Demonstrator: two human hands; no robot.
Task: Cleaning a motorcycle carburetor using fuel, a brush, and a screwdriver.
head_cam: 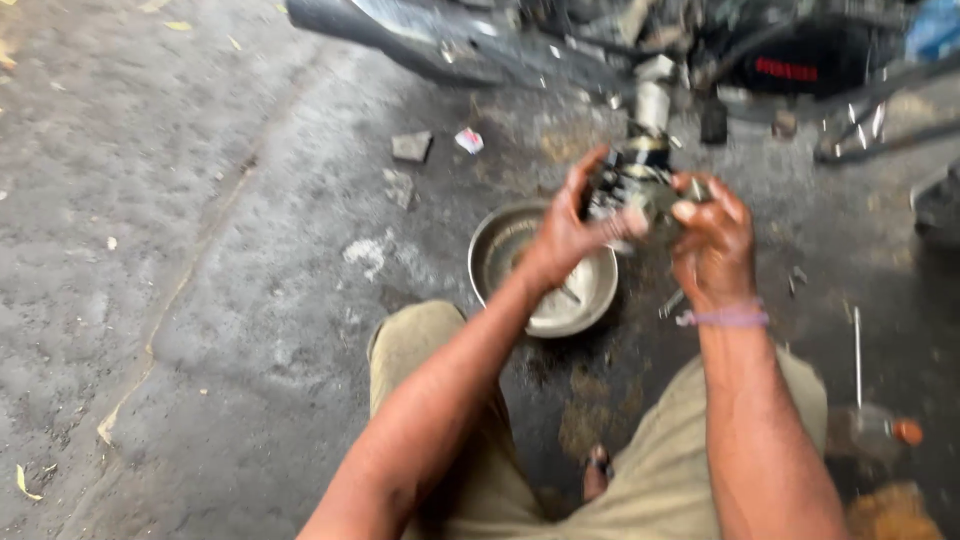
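- The greasy metal part (632, 185), dark with pale bands, sits in mid-air between both hands, above the far rim of the steel bowl (492, 262) on the floor (200, 250).
- The left hand (568, 228) wraps its near side with fingers curled shut on it; the right hand (712, 232) clamps the other side, thumb on top.
- Risk, as I judge it: the part looks oily, so it could slip out and fall onto the bowl or the concrete, and small pieces could scatter.
- The frame is blurred, so finer detail of the part cannot be told.
- A screwdriver (862, 385) with an orange end lies on the floor by the right knee.
- A stone (411, 146) and a scrap of paper (468, 139) lie beyond the bowl.
- A motorbike (560, 40) stands close behind, crowding the space ahead.
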